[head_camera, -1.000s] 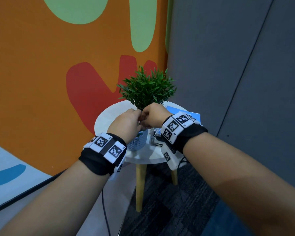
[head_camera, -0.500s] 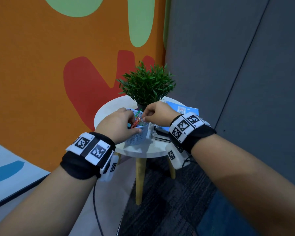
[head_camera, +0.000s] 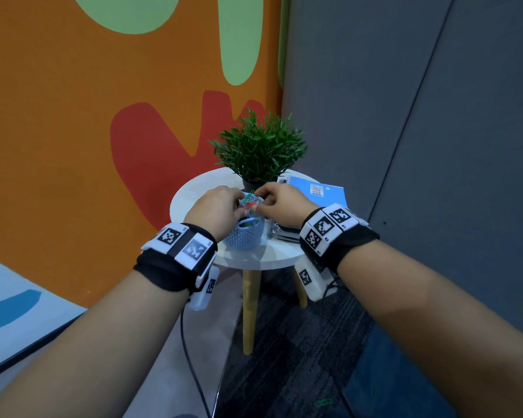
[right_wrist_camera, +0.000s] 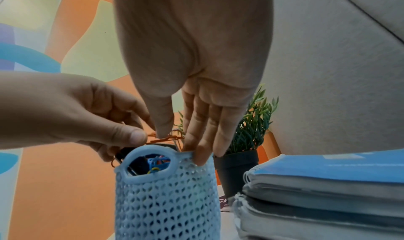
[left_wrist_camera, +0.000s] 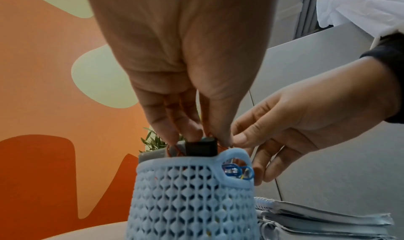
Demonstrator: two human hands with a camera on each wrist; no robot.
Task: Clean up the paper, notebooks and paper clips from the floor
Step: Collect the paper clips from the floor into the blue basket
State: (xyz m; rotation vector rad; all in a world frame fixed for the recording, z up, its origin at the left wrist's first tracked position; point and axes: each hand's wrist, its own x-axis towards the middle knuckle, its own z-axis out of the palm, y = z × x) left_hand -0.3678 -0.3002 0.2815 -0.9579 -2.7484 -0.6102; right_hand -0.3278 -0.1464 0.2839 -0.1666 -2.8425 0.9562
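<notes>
A light blue perforated basket (head_camera: 244, 236) (left_wrist_camera: 192, 192) (right_wrist_camera: 166, 192) stands on the small round white table (head_camera: 200, 191) with coloured paper clips inside. My left hand (head_camera: 241, 208) (left_wrist_camera: 196, 137) is just above its rim, pinching a black binder clip (left_wrist_camera: 201, 148) and orange paper clips (right_wrist_camera: 164, 139). My right hand (head_camera: 258, 203) (right_wrist_camera: 176, 135) meets it from the right: its thumb and forefinger pinch the orange paper clips while its other fingertips (right_wrist_camera: 202, 159) touch the basket rim. A green paper clip (head_camera: 323, 403) lies on the dark carpet.
A stack of spiral notebooks (head_camera: 320, 191) (right_wrist_camera: 328, 183) lies on the table right of the basket. A potted plant (head_camera: 260, 149) stands just behind it. Orange wall left, grey wall right. A black cable (head_camera: 191, 357) runs across the floor.
Both hands have come down from in front of the plant to the basket's rim. The clips now show between the fingertips.
</notes>
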